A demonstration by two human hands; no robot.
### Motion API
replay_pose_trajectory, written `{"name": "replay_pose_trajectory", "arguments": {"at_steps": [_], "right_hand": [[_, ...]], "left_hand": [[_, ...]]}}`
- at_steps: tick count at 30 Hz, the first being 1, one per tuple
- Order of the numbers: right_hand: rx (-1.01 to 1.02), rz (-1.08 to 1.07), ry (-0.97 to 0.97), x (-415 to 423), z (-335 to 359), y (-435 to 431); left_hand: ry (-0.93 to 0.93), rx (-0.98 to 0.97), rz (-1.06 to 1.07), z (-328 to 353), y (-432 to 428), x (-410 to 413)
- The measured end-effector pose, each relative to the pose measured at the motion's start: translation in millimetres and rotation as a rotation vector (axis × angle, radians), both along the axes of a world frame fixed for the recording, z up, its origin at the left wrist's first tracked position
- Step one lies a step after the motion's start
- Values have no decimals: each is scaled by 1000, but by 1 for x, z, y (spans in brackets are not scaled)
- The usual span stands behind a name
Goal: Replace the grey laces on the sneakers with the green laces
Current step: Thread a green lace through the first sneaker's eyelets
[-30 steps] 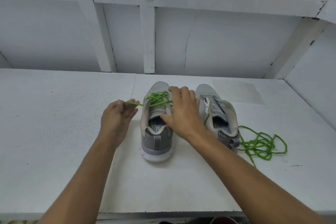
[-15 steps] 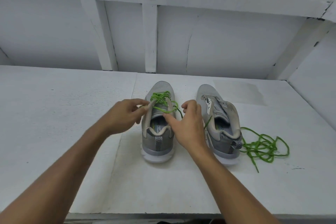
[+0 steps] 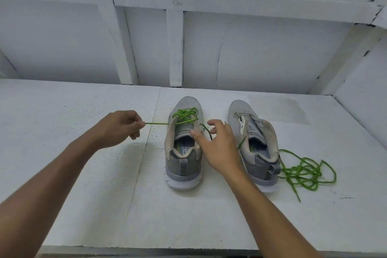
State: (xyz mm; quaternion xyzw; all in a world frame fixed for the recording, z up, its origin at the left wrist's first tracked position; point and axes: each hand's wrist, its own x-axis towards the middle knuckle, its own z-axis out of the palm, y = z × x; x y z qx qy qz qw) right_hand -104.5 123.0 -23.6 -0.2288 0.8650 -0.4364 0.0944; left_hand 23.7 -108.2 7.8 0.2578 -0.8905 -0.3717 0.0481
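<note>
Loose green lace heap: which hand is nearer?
Right. The right hand is between the laced sneaker and unlaced sneaker, which alone separates it from the heap; the left hand, pinching the threaded lace, is beyond both.

Left sneaker (image 3: 184,148): grey, upright, heel nearest. Green lace (image 3: 185,115) crossed through forward eyelets, one end taut leftward. Right sneaker (image 3: 254,142) just beside, unlaced. Second green lace (image 3: 303,170) tangled on surface (image 3: 83,174) at its heel.

Single head view, forward-down, close; edges apparently warped
</note>
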Motion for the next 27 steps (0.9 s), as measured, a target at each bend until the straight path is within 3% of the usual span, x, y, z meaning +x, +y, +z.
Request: {"name": "replay_pose_trajectory", "arguments": {"at_steps": [6, 9, 13, 16, 19, 27], "right_hand": [[86, 104, -200, -8, 15, 1], [45, 52, -310, -12, 17, -8], [28, 59, -151, -19, 22, -10], [156, 131, 3, -27, 29, -6], [342, 251, 83, -38, 35, -10], [398, 396, 441, -54, 66, -20]], "left_hand": [[-9, 79, -41, -12, 11, -6], [-22, 137, -63, -15, 19, -14], [-138, -2, -66, -9, 24, -20], [-20, -164, 0, 1, 33, -22], [20, -144, -43, 7, 47, -26], [-185, -316, -92, 3, 41, -37]]}}
